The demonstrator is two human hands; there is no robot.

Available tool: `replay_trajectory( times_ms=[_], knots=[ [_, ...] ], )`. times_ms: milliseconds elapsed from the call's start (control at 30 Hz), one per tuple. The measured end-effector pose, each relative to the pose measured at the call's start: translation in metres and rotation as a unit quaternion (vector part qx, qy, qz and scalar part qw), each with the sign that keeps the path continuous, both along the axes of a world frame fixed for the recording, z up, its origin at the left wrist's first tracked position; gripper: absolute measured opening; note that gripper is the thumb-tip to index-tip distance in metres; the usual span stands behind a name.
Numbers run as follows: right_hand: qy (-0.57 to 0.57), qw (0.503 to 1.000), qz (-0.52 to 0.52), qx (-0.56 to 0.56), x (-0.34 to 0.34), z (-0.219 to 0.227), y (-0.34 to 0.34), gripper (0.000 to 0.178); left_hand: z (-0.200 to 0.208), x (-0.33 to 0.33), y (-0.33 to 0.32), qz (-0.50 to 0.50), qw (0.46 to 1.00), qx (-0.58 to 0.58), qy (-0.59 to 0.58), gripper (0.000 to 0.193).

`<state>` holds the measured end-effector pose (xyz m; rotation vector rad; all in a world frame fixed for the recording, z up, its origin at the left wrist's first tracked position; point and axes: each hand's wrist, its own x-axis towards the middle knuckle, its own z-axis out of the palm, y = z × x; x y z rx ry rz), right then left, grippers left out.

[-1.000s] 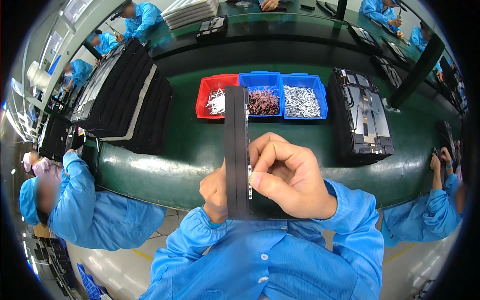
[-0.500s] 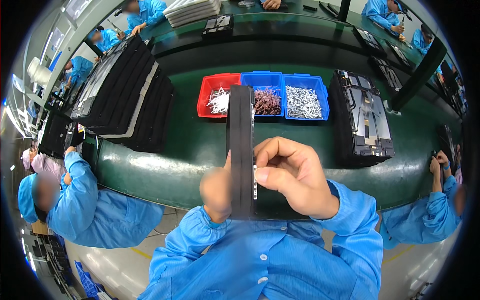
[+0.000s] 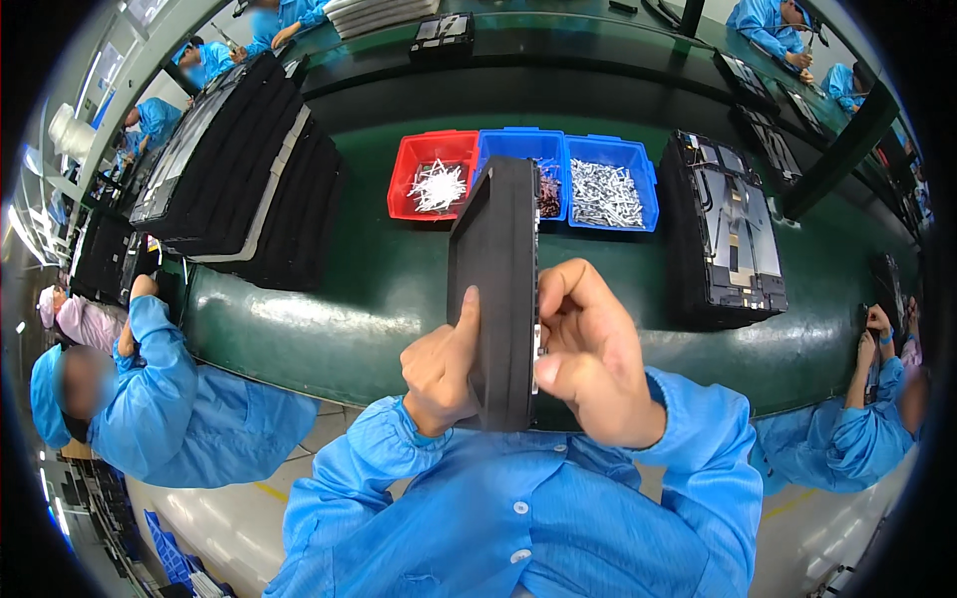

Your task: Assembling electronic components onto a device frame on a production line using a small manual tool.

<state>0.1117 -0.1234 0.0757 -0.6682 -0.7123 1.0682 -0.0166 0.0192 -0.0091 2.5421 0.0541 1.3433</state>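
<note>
A flat black panel (image 3: pixel 503 299) stands on edge before me, tilted so its dark face shows. My left hand (image 3: pixel 439 374) grips it from the left, thumb lying on that face and the other fingers hidden. At the panel's right edge is my right hand (image 3: pixel 598 364), its fingers curled and thumb bent toward them. A small whitish strip (image 3: pixel 538 342) shows on the edge beside that thumb. Whatever the right fingertips pinch is too small to make out. Behind the panel stand a red bin (image 3: pixel 404 189) of white slim pieces and a blue bin (image 3: pixel 520 135) of dark reddish pieces, partly covered.
Another blue bin (image 3: pixel 648 179) holds silvery-white pieces. Stacks of black panels rise at the left (image 3: pixel 239 189) and right (image 3: pixel 733 229) of the green table (image 3: pixel 369 289). A dark post (image 3: pixel 842 154) stands far right. Co-workers in blue sit at the left (image 3: pixel 189 399) and right (image 3: pixel 857 429).
The panel has turned from nearly edge-on to show its dark face, and its edge has shifted right. My left thumb now shows on the face. My right hand stays at the edge.
</note>
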Motion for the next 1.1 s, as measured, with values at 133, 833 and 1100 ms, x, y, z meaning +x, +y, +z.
replay_trajectory(
  times_ms=[133,833,1100],
  knots=[
    [-0.047,0.995,-0.057,0.065,-0.009,-0.009,-0.004,0.044,-0.003,0.007,-0.003,-0.003,1.000,0.021,-0.010,0.067],
    [-0.173,0.865,-0.427,-0.201,0.117,0.000,-0.134,0.043,0.058,0.124,-0.069,-0.246,0.797,-0.531,0.151,0.077],
    [-0.232,0.812,-0.466,-0.265,0.200,0.005,-0.162,0.037,0.048,0.182,-0.105,-0.275,0.880,-0.335,0.193,0.101]
  ],
)
